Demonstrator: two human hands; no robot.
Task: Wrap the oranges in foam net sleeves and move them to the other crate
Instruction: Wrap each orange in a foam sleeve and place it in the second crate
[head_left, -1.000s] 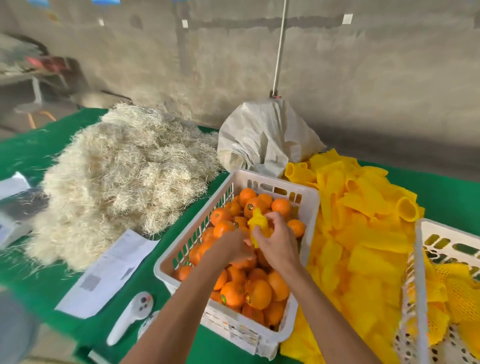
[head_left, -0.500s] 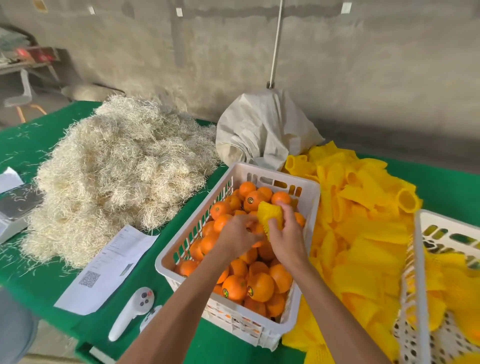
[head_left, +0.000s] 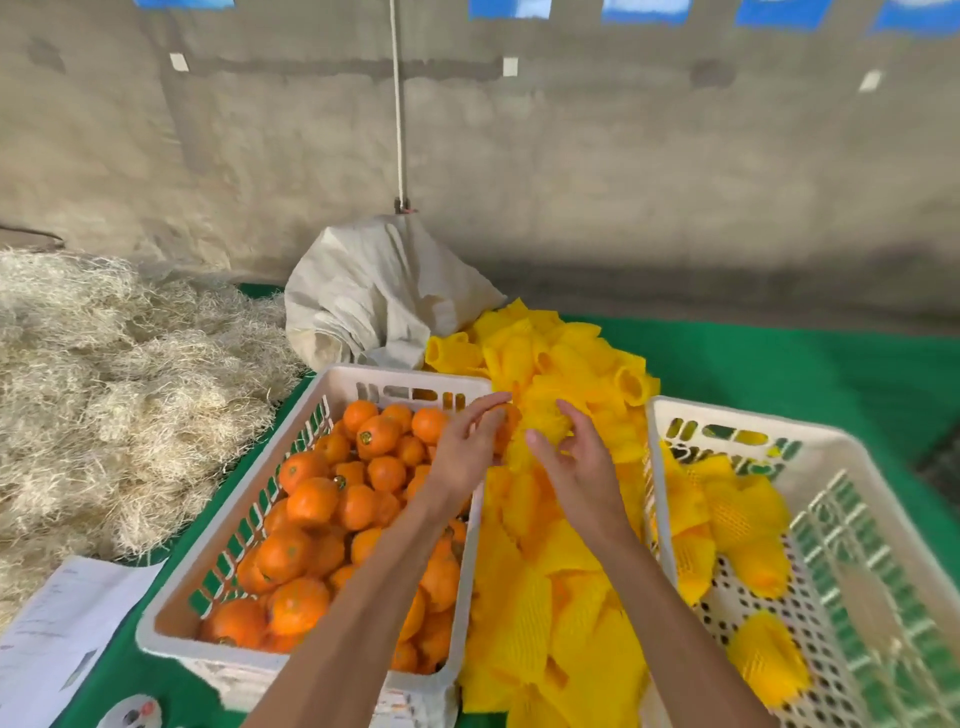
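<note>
**Getting the net on snug before it goes in the right crate**

Only the head camera here, so that's all we've got to work from.

Our two hands meet over the gap between the crates, above the pile of loose yellow sleeves (head_left: 545, 597). The right hand (head_left: 582, 467) has its fingers curled round an orange in a net sleeve (head_left: 543, 434), cupping it from the right. The left hand (head_left: 470, 449) looks mostly opened out, fingers stretched toward the wrapped orange. Whether its fingertips actually touch the net we can't tell, since the hand hides that side.

The left crate (head_left: 332, 379) is full of bare oranges (head_left: 311, 501), and the right crate (head_left: 727, 421) already has several wrapped ones (head_left: 766, 657) lying on its floor.

How we'd do this bit well, just our take:
- Before letting go with the left, check the net covers the fruit all round. A sleeve sitting half on tends to slide off once it lands.
- Keep the right-hand hold soft. Foam net is stretchy and light, so squeezing only bunches it up.
- Carry it over the near rim of the right crate and set it down beside the others instead of dropping it.
- Watch the loose pile underneath, since a stray sleeve could easily get dragged along.

The straw heap (head_left: 119, 395) and the sack (head_left: 384, 296) sit far left, well out of our way.
</note>
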